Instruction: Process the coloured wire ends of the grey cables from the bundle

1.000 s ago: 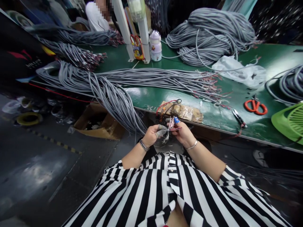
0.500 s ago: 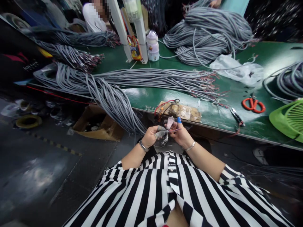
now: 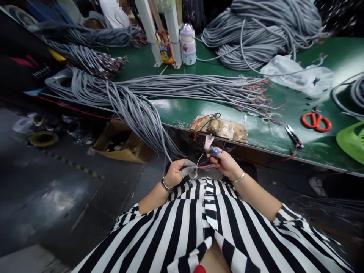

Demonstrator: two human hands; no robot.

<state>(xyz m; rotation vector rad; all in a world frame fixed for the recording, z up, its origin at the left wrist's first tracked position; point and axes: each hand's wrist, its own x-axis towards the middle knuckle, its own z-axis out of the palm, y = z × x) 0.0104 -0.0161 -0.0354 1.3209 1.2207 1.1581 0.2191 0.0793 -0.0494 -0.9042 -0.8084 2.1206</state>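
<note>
My left hand (image 3: pixel 176 173), with grey wrapping on thumb and finger, pinches the end of a grey cable. Pink and red inner wires (image 3: pixel 205 167) and loose pale strands stick out of that end toward the right. My right hand (image 3: pixel 225 162) is closed just above and right of these wires, with blue wrapping on its thumb. A thin pale strand (image 3: pixel 200 159) runs up from the cable end to its fingertips. A pinkish-white piece (image 3: pixel 209 141) shows at those fingers; whether it is a finger covering, I cannot tell. A bundle of grey cables (image 3: pixel 148 117) hangs over the bench edge beside my left hand.
On the green bench (image 3: pixel 176 110) are a wooden block (image 3: pixel 227 129) with wires, snips (image 3: pixel 294 136), orange-handled scissors (image 3: pixel 316 122), a plastic bag (image 3: pixel 301 76), a bottle (image 3: pixel 188 45) and cable coils (image 3: pixel 256 34). A cardboard box (image 3: pixel 122 142) stands below. Another person (image 3: pixel 113 13) is behind.
My hands have moved apart: the left went left and slightly down, the right moved right. The strand between them now shows stretched out. The view has shifted slightly.
</note>
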